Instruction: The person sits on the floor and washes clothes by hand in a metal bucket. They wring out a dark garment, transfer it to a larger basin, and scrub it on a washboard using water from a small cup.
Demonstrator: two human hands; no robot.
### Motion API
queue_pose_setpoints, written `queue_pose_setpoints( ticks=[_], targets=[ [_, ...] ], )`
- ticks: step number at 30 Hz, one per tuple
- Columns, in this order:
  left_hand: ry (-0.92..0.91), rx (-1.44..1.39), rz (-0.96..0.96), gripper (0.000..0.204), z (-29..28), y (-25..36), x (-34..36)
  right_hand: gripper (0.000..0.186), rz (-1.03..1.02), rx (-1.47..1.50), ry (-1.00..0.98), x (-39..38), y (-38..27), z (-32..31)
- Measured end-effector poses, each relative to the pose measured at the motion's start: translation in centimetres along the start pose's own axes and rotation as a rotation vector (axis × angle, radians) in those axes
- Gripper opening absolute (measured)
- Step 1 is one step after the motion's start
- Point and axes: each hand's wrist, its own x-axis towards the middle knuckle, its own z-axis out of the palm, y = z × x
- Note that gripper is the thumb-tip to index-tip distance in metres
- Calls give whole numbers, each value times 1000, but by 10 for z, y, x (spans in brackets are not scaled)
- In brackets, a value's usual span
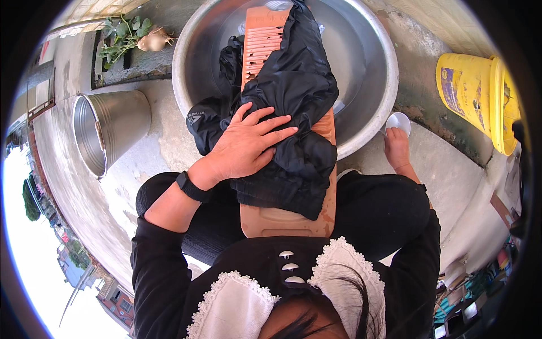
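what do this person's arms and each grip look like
The left sleeve is plain black and ends short of the wrist, where a black wristband sits. The right sleeve is black too. The left grip and right grip are bare, no gloves.

My black garment (293, 101) is thin, crinkled cloth with a glossy sheen; my washboard (271, 219) looks like orange plastic, ridged above and smooth below; the basin (385, 73) and bucket (127, 121) are shiny metal, the yellow pail (468, 90) smooth plastic, the ground (435, 169) rough, matt concrete
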Motion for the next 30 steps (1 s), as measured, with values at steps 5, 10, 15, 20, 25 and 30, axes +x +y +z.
queue_pose_setpoints(
  ticks=[5, 10, 15, 20, 25, 30],
  targets=[
    [27, -23, 1, 58, 5, -4, -4, 15, 20, -75, -33, 13, -2, -67],
    [94, -15, 14, 50, 13, -8, -8, 18, -203, -142, -30, 58, -27, -181],
    [117, 1, 13, 43, 16, -7, -12, 22, -423, -29, -127, 123, -96, -246],
    [103, 7, -3, 43, 18, -6, -19, 23, -622, 166, -251, 163, -161, -255],
    [130, -11, -22, 43, 23, -6, -24, 23, -739, 333, -494, 181, -197, -252],
    [133, 7, -55, 43, 26, -5, -27, 24, -802, 376, -677, 189, -214, -255]
  ],
)
